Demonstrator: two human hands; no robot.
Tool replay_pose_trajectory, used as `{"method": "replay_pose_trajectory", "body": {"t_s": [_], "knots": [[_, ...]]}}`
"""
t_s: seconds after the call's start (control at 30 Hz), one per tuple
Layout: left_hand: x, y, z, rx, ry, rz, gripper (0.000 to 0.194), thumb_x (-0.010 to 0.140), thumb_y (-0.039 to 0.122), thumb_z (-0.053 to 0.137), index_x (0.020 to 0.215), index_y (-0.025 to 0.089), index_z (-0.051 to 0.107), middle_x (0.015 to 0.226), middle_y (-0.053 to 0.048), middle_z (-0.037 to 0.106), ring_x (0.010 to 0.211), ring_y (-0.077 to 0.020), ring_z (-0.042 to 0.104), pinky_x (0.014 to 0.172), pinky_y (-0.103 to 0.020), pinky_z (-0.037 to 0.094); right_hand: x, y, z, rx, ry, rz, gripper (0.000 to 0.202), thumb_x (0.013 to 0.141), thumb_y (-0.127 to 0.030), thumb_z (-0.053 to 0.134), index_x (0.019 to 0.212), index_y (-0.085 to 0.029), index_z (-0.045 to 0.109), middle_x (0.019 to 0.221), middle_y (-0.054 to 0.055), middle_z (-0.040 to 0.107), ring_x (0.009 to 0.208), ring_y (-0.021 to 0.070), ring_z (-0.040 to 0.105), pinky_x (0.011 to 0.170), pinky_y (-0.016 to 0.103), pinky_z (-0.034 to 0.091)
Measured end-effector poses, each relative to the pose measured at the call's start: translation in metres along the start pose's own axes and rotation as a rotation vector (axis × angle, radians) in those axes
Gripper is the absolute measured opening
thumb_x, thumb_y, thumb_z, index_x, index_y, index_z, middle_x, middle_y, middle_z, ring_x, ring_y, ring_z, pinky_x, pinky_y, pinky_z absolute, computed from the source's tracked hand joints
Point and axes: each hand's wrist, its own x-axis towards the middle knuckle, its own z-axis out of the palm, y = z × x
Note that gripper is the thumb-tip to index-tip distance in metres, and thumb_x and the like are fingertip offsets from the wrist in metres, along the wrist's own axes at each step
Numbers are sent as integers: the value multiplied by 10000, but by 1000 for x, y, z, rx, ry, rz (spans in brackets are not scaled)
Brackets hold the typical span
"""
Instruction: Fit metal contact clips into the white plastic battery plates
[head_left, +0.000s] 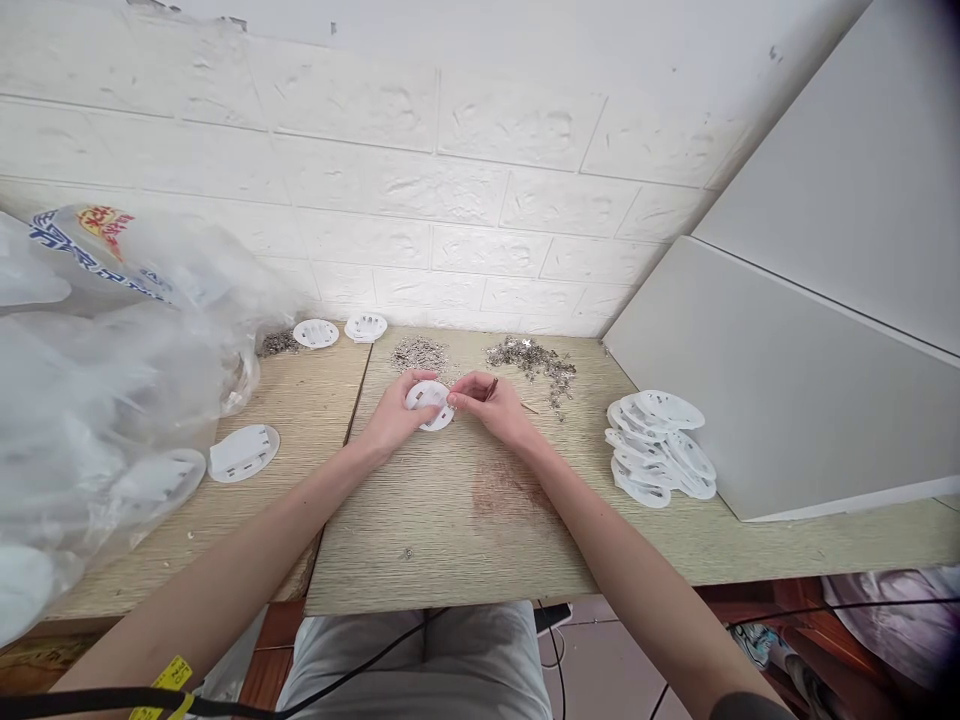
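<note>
Near the middle of the table, my left hand (400, 410) holds a round white plastic disc (433, 392) by its left edge, thumb on its face. Small slots and bits of metal show on the disc. My right hand (484, 400) is closed at the disc's right edge, fingertips pinched; whatever lies between them is too small to name. A thin dark tool (492, 389) sticks up from the right hand's fingers. Behind the hands lie a pile of tiny silvery parts (420, 354) and a wider scatter of metal pieces (532, 358).
Stacked white discs (660, 448) stand at the right beside a grey panel (810, 400). Large clear plastic bags (112, 370) cover the left side. Loose white discs (244, 453) lie near them, others by the brick-patterned wall. A black cable crosses my lap.
</note>
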Motion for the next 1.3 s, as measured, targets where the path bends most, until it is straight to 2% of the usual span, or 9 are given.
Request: {"method": "replay_pose_trajectory", "body": {"t_s": [0.2, 0.4, 0.67, 0.83, 1.07, 1.2, 1.3], "knots": [[-1, 2, 3, 19, -7, 3, 509, 614, 292, 743, 1078, 176, 569, 835, -13, 626, 763, -161, 589, 710, -286, 466, -2, -1, 6, -17, 21, 10, 265, 747, -434, 690, 758, -183, 607, 622, -6, 627, 580, 143, 598, 616, 289, 480], [-2, 4, 3, 35, -1, -7, 489, 619, 305, 743, 1064, 186, 578, 812, -7, 627, 743, -153, 578, 679, -265, 457, -5, -1, 18, -18, 93, -23, 229, 737, -399, 702, 730, -184, 624, 643, 16, 656, 597, 157, 613, 621, 302, 494], [-1, 1, 2, 18, 2, 19, 467, 632, 324, 749, 1055, 191, 603, 883, -22, 645, 805, -170, 593, 724, -277, 463, -7, -2, 17, -160, 83, -55, 201, 776, -318, 648, 901, -173, 708, 767, 34, 702, 654, 134, 602, 619, 266, 465], [1, -2, 1, 16, -2, 25, 426, 665, 291, 723, 1057, 189, 592, 907, -25, 635, 807, -164, 589, 737, -279, 459, -5, -1, 18, -217, 106, -114, 198, 787, -208, 568, 927, -183, 706, 869, 41, 714, 726, 136, 607, 650, 268, 452], [0, 2, 3, -6, 31, 1, 406, 636, 227, 715, 1025, 186, 605, 896, -20, 640, 813, -175, 593, 757, -300, 461, -4, -3, 14, -295, 163, -110, 168, 787, -219, 578, 902, -195, 699, 849, 32, 699, 731, 145, 590, 649, 276, 433], [0, 5, 3, -97, 24, -28, 474, 604, 196, 719, 1061, 176, 594, 911, -28, 648, 829, -177, 599, 786, -312, 464, -3, 0, 12, -349, 188, -159, 138, 780, -213, 587, 856, -201, 701, 805, 27, 640, 719, 144, 565, 654, 278, 428], [-1, 5, 3, -200, -28, -53, 553, 595, 172, 709, 1130, 175, 572, 981, -49, 660, 888, -182, 605, 830, -327, 463, -2, 3, 11, -363, 219, -141, 133, 765, -200, 593, 845, -195, 700, 782, 24, 623, 711, 144, 555, 667, 281, 430]]}}
